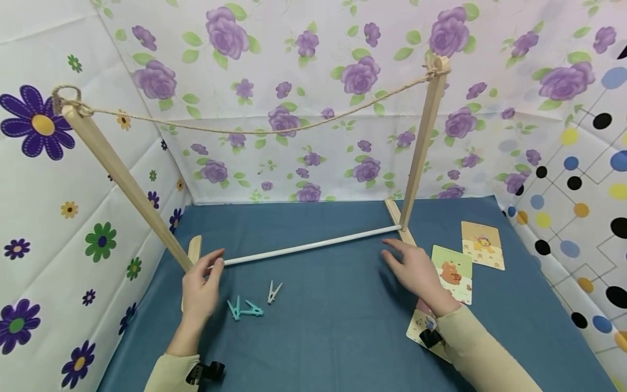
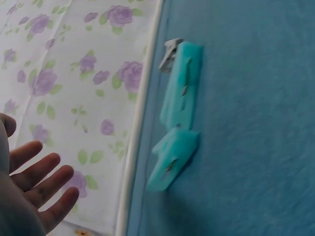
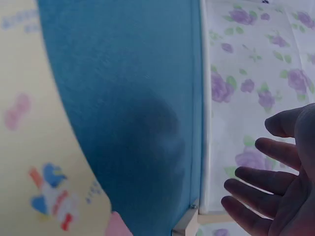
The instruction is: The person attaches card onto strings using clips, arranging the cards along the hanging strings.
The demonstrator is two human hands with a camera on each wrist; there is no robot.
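Observation:
My left hand (image 1: 202, 288) hovers near the foot of the left wooden post (image 1: 129, 188), by the near end of a white rod (image 1: 313, 247). Its fingers (image 2: 47, 189) are spread and hold nothing in the left wrist view. On the right, my other hand (image 1: 413, 272) is held over the blue cloth beside the cards, its fingers (image 3: 256, 196) parted with nothing between them. Two teal clothespins (image 1: 245, 309) and a pale grey clothespin (image 1: 274, 292) lie on the cloth to the right of my left hand. A twine rope (image 1: 254, 132) sags between the post tops.
The right wooden post (image 1: 424, 147) stands on a flat wooden foot (image 1: 393, 211). Several picture cards lie at the right: a yellow one (image 1: 482, 245), a green one (image 1: 450, 256) and another (image 1: 416, 325) partly under my right wrist. Flowered cloth (image 1: 313, 65) covers the back wall.

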